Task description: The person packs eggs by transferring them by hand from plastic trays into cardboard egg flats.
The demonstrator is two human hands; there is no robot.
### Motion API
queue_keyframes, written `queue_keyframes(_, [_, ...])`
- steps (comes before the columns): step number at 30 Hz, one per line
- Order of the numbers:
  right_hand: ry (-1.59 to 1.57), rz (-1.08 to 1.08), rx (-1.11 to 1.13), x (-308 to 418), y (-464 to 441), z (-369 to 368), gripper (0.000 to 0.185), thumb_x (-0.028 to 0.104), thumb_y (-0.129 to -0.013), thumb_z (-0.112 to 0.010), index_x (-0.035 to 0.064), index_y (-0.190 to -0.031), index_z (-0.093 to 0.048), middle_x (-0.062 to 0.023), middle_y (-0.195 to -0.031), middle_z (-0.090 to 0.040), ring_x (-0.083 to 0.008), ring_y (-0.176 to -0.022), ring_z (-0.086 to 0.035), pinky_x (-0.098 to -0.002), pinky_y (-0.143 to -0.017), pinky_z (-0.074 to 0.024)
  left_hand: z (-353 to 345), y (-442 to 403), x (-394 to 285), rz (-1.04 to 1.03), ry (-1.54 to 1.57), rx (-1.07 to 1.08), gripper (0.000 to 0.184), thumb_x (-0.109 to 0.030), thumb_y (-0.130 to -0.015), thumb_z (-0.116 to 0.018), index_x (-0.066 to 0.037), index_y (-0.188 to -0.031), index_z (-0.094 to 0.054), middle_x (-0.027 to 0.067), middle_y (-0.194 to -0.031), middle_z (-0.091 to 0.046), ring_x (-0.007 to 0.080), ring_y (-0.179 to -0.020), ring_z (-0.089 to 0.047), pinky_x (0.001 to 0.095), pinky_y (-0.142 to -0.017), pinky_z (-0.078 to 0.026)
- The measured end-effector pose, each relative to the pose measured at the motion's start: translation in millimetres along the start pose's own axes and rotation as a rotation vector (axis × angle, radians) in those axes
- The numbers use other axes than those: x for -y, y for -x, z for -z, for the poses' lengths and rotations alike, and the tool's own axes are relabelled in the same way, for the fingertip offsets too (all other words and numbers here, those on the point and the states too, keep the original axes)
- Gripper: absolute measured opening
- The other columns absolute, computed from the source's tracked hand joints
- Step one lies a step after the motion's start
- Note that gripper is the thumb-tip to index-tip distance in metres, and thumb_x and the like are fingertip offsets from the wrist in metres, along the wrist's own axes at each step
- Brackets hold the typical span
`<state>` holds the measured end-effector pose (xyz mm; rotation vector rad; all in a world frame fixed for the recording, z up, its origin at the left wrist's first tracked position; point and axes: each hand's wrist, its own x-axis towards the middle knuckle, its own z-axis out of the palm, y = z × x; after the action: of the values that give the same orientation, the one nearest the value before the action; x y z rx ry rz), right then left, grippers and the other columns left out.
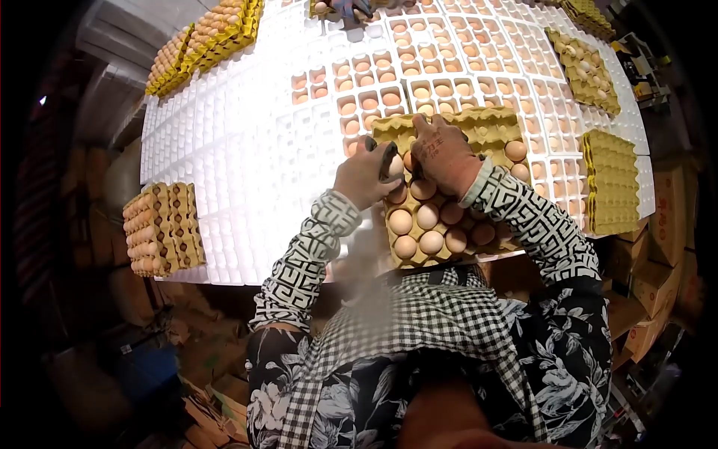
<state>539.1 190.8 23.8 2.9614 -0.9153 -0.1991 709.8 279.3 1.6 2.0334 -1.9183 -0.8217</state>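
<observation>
My left hand (364,176), in a pale glove with dark fingertips, is closed around an egg (393,166) at the left edge of a yellow pulp egg tray (490,123). My right hand (443,156), in a glove with reddish print on its back, reaches over the same tray. Its fingers are curled and point to the tray's far part; what they hold, if anything, is hidden. Brown eggs (428,217) fill much of the tray's near half, and a few sit at its right side. Several cups in the far rows hold no egg.
White foam trays (247,150) cover the table, those beyond and right of me holding eggs. Stacked egg-filled pulp trays (213,34) stand far left, another stack (161,228) near left. Pulp trays (612,182) lie at right. A gloved hand (351,10) shows at the far edge.
</observation>
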Motion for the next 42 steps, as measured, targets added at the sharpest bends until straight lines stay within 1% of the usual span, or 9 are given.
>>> queue_keyframes(4, [-0.511,-0.028,-0.075,-32.5,15.1,0.4,0.042,0.03,-0.067,-0.084,0.0073,-0.1,-0.072,-0.0132,-0.119,-0.056,-0.026,-0.102,-0.063,-0.0327,-0.082,-0.0547,8.9,-17.0,-3.4,0.025,-0.27,0.051,0.051,-0.033,-0.077,-0.076,-0.014,-0.12,-0.056,0.0138,-0.105,-0.064,0.0318,-0.093,-0.066,0.0413,-0.08,-0.054])
queue_keyframes(8, [-1.845,-0.238,-0.047,-78.3,60.6,-31.2,0.037,0.022,-0.088,-0.067,-0.0009,-0.116,-0.065,-0.0046,-0.096,-0.064,-0.0128,-0.081,-0.059,-0.0261,-0.069,-0.0495,22.7,-6.1,-7.6,-0.023,-0.233,-0.056,0.054,-0.033,-0.077,-0.076,-0.014,-0.122,-0.054,0.013,-0.107,-0.063,0.0278,-0.081,-0.069,0.0383,-0.076,-0.056])
queue_keyframes(12, [-2.293,-0.592,-0.046,-67.2,100.4,-12.1,0.035,0.031,-0.091,-0.064,0.0033,-0.113,-0.065,0.0007,-0.084,-0.062,-0.0104,-0.073,-0.056,-0.0243,-0.064,-0.0475,32.5,17.7,16.4,-0.008,1.188,-0.123,0.044,-0.017,-0.089,-0.069,-0.011,-0.129,-0.052,0.0076,-0.1,-0.064,0.0135,-0.071,-0.062,0.0257,-0.06,-0.053])
queue_keyframes(19, [-2.152,-0.48,0.001,-61.2,77.4,-8.5,0.041,0.035,-0.095,-0.054,0.0014,-0.117,-0.063,-0.0044,-0.1,-0.065,-0.0121,-0.082,-0.057,-0.0252,-0.068,-0.0479,1.9,6.4,-45.0,0.035,-0.72,0.317,0.037,-0.035,-0.084,-0.069,-0.01,-0.112,-0.07,0.0194,-0.118,-0.063,0.0256,-0.082,-0.071,0.0369,-0.069,-0.057])
queue_keyframes(23, [-2.191,-0.252,-0.155,-43.3,38.1,-6.9,0.04,0.015,-0.095,-0.056,0.0042,-0.133,-0.048,-0.0078,-0.115,-0.059,-0.0168,-0.095,-0.059,-0.0269,-0.078,-0.0521,35.2,25.6,-4.1,-0.116,0.064,0.127,0.038,-0.027,-0.084,-0.071,0.001,-0.109,-0.066,0.0186,-0.118,-0.062,0.0226,-0.085,-0.069,0.0354,-0.073,-0.056])
queue_keyframes(28, [-1.992,-0.277,0.064,-20.5,-38.4,14.9,0.035,0.018,-0.097,-0.056,0.0039,-0.128,-0.055,-0.0054,-0.109,-0.058,-0.0135,-0.086,-0.058,-0.0246,-0.073,-0.0514,65.3,33.3,120.0,0.37,1.337,-0.518,0.037,-0.031,-0.094,-0.063,0.001,-0.113,-0.065,0.0021,-0.081,-0.061,0.0082,-0.061,-0.054,0.0246,-0.052,-0.045])
queue_keyframes(34, [-1.573,-0.106,0.29,57.1,-227.8,4.6,0.042,0.028,-0.086,-0.072,-0.001,-0.115,-0.066,-0.0052,-0.098,-0.06,-0.0105,-0.078,-0.059,-0.0228,-0.065,-0.0508,94.6,-48.8,337.4,0.404,0.261,-0.843,0.036,-0.029,-0.079,-0.077,-0.011,-0.109,-0.07,0.0088,-0.102,-0.07,0.0278,-0.096,-0.064,0.0384,-0.089,-0.05])
queue_keyframes(36, [-1.117,0.281,-0.161,79.4,-295.6,-36.9,0.045,0.021,-0.076,-0.077,0.0047,-0.117,-0.066,-0.0095,-0.11,-0.062,-0.0232,-0.096,-0.063,-0.0326,-0.086,-0.0528,110.5,-63.9,352.7,0.449,0.308,-0.644,0.042,-0.032,-0.076,-0.079,-0.013,-0.112,-0.069,0.0093,-0.107,-0.069,0.028,-0.103,-0.061,0.0393,-0.091,-0.049])
queue_keyframes(42, [-0.38,0.326,0.189,103.5,-399.3,-73.6,0.048,0.009,-0.083,-0.065,0.0314,-0.126,-0.064,-0.0072,-0.138,-0.049,-0.0266,-0.114,-0.061,-0.0368,-0.095,-0.0512,98.6,-80.4,386.6,0.38,0.349,-0.479,0.072,-0.031,-0.075,-0.077,-0.013,-0.139,-0.05,0.0186,-0.129,-0.058,0.0319,-0.116,-0.059,0.0378,-0.098,-0.049])
